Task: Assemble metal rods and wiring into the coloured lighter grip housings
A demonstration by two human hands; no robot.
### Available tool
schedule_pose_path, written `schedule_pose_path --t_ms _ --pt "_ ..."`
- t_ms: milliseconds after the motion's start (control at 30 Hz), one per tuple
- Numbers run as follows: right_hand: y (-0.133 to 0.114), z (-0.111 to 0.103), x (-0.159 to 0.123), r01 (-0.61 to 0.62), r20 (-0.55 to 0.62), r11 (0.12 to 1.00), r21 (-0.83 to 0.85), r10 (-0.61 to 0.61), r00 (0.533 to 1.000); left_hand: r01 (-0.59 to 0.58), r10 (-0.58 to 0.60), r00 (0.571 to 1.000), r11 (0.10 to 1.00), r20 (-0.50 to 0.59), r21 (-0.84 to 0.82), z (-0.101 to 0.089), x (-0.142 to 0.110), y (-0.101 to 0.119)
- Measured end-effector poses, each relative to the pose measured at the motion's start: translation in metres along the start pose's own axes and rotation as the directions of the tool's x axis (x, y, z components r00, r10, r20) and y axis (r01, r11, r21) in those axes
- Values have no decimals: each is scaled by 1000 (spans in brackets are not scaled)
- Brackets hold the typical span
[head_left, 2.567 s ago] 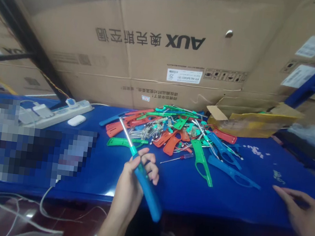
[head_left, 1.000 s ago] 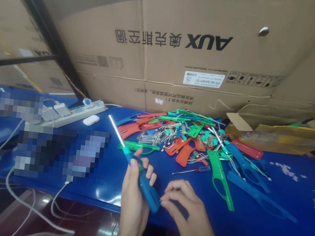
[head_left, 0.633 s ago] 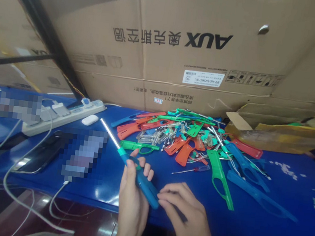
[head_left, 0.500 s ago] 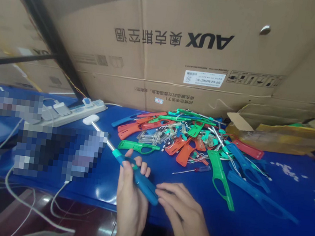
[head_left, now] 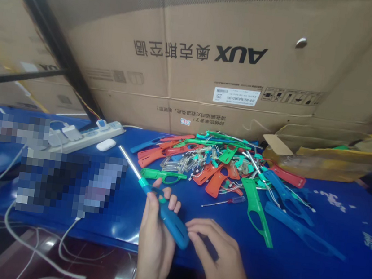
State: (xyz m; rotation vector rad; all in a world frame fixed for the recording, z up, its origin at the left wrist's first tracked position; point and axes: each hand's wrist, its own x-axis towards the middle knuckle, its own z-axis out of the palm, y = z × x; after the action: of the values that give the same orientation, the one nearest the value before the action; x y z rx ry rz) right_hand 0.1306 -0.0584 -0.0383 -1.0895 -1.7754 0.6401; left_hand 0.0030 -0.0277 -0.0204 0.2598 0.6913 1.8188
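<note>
**Fiddly close-up work at the butt of a blue lighter [head_left: 173, 226]**

So I'd call this the detail step: one hand steadies, the other works the butt end. The lighter is up off the worktop [head_left: 120, 233], near its front edge, tilted with the metal tube [head_left: 130, 162] pointing away and to the left.

The left hand [head_left: 157, 244] has its grip wrapped round the handle, thumb along the near side and fingertips curling past the far side. The right hand [head_left: 224, 257] comes in from the lower right, fingers bent, thumb under the index finger, tips right up at the butt. Can't tell whether that grip is pinched on some tiny part or just resting there.

My take: the next move calls for a rock-steady left hand and light, precise right fingertips, since a slip there could knock something small loose.

Beyond the hands there's a screwdriver [head_left: 223, 202], a loose green shell [head_left: 254, 202], a loose blue shell [head_left: 302, 228] and a heap of parts [head_left: 213, 174].
</note>
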Motion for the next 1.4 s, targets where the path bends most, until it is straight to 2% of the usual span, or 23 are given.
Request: schedule_pose_path --t_ms 233,467,533,633,733,800,900,1000,1067,1267,1400 --pt "2 0 -3 99 29 987 -130 -96 995 -26 28 997 999 -65 30 -3 1 -1" --pt "6 10 -6 250 -32 905 -344 -277 960 -92 100 982 994 -163 54 -5 2 0" --pt "8 11 -6 273 -49 893 -359 -310 950 -96 102 986 994 -131 56 -6 0 0" --pt "11 10 -8 252 -94 910 -329 -297 950 -6 3 1000 992 19 126 -7 -5 -1" --pt "12 9 -9 196 -161 944 -265 -244 956 79 -158 966 934 203 349 -8 -11 -4" --pt "12 9 -10 162 -177 953 -256 -211 961 79 -220 943 878 251 471 -8 -14 -6" --pt "14 10 -11 129 -172 944 -304 -188 967 52 -216 934 871 286 488 -8 -16 -8" --pt "16 11 -10 212 -130 906 -367 -276 952 9 -205 919 864 336 503 -10 -16 -10" --pt "15 12 -8 247 -132 894 -373 -314 940 2 -216 921 834 325 551 -10 -15 -11" --pt "10 15 -5 46 -243 974 -220 -101 965 2 -187 945 824 268 567 -12 -13 -12" --pt "10 14 -4 49 -280 983 -179 -99 955 53 -245 932 820 266 569 -8 -15 -8"
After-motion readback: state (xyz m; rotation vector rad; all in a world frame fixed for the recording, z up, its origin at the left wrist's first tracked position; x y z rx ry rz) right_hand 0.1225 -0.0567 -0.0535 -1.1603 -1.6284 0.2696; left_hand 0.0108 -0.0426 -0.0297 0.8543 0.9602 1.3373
